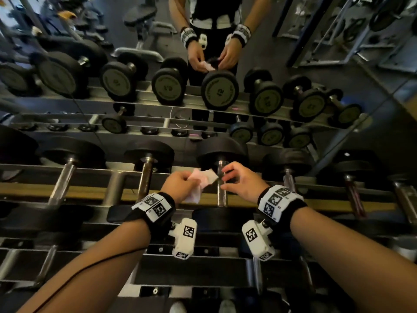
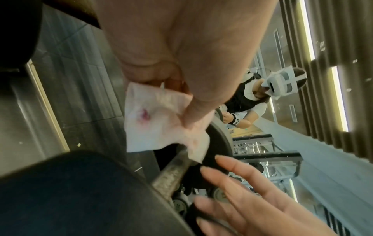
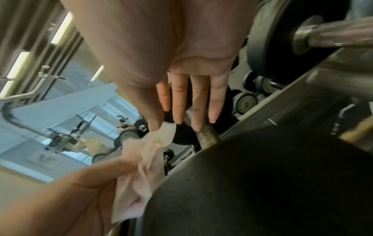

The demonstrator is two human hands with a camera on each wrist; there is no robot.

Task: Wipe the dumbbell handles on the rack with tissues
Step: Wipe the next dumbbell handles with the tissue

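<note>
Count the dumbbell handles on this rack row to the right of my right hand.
3: the nearest handle just beyond the right hand, a reddish handle further right, and the last handle at the frame edge. More may be cut off.

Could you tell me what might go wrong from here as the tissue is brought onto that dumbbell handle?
The left hand pinches the tissue by one edge only, so the loose, thin sheet may bunch or tear on the rough, pitted handle. The right hand hovers open with its fingers by the handle, close to the heavy black weight head, where they could get nipped if the dumbbell rolls. The tissue already shows a reddish stain, which may smear.
</note>
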